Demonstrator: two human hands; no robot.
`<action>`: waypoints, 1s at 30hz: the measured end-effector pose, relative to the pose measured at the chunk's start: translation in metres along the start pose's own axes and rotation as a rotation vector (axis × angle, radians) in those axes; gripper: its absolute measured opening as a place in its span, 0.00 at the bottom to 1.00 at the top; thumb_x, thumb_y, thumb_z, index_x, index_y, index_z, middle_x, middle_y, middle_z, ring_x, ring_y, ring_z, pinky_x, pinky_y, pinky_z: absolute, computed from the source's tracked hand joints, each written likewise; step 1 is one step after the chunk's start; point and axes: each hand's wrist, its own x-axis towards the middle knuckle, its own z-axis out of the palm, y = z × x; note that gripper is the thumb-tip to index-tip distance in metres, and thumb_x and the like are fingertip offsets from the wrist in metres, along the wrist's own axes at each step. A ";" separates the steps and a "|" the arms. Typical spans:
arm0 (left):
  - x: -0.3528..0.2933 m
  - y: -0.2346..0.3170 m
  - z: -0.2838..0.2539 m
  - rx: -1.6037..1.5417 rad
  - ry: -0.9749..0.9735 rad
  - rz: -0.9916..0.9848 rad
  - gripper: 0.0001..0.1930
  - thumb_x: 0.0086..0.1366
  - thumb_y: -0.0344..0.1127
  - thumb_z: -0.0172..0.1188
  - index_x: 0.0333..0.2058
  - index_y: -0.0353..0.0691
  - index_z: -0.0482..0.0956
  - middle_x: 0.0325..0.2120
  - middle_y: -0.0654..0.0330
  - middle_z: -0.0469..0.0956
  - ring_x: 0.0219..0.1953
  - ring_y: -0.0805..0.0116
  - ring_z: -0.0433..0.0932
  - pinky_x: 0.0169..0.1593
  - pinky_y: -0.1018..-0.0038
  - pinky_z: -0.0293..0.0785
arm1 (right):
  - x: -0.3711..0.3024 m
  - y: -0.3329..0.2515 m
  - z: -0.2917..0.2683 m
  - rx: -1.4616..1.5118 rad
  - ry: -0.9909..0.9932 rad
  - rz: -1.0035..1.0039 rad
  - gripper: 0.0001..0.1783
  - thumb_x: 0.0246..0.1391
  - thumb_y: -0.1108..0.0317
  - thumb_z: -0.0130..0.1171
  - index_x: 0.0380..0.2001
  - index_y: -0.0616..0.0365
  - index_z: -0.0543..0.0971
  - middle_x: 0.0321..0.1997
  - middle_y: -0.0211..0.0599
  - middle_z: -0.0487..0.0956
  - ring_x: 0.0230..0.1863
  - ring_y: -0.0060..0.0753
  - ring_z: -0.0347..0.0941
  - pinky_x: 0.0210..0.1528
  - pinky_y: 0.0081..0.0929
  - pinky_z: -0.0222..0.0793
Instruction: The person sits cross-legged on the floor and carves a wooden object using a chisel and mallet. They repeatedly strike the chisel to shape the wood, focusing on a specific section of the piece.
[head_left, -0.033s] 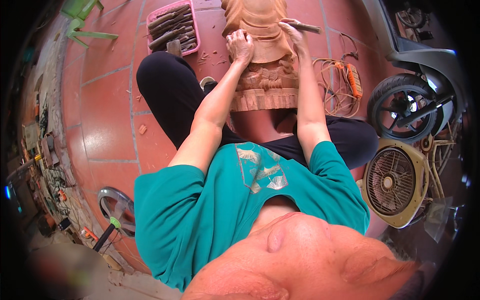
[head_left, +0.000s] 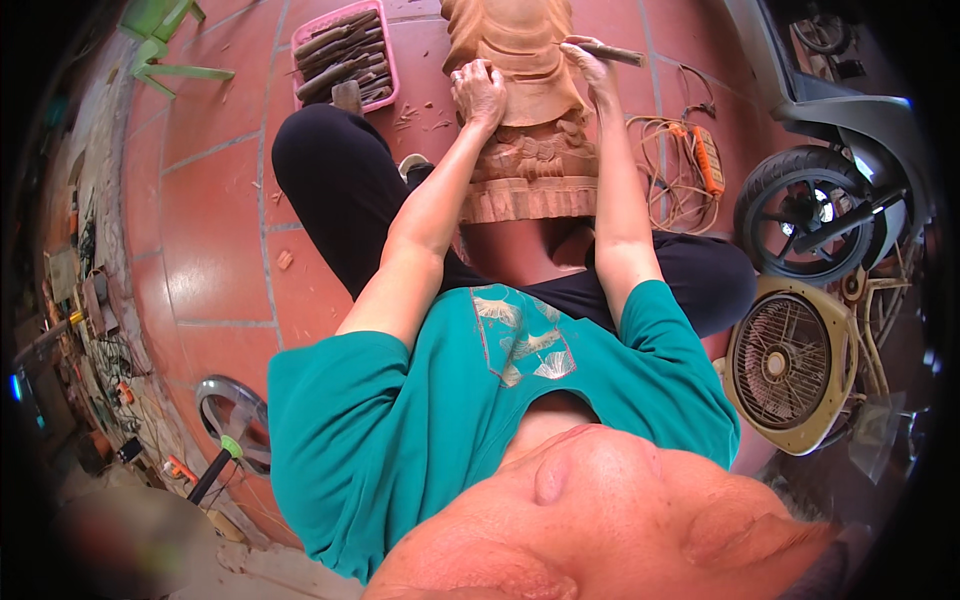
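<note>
A reddish-brown wood carving (head_left: 528, 160) with draped folds and a carved base lies in front of my crossed legs; its far end runs out of view. My left hand (head_left: 480, 95) presses on the carving's left side, fingers bent together over the wood. In my right hand (head_left: 592, 75) is a carving chisel (head_left: 625, 56), gripped between thumb and fingers at the carving's right side. Its dark handle points right, and its working end lies toward the wood, too small to make out. Wood chips (head_left: 408, 117) are scattered on the floor left of the carving.
A pink basket (head_left: 297, 60) of several dark-handled tools stands at the far left, a wooden block (head_left: 347, 97) beside it. Rightward lie an orange power strip (head_left: 709, 160) with coiled cord, a motorbike wheel (head_left: 805, 215) and a box fan (head_left: 782, 363). A green chair (head_left: 150, 50) stands far left.
</note>
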 end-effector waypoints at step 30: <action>0.009 0.013 -0.001 -0.016 0.019 0.037 0.09 0.59 0.37 0.59 0.36 0.41 0.78 0.38 0.54 0.79 0.46 0.52 0.73 0.52 0.59 0.70 | 0.076 0.065 -0.003 -0.609 0.208 -0.244 0.11 0.47 0.60 0.66 0.30 0.55 0.86 0.28 0.44 0.83 0.30 0.40 0.82 0.35 0.37 0.73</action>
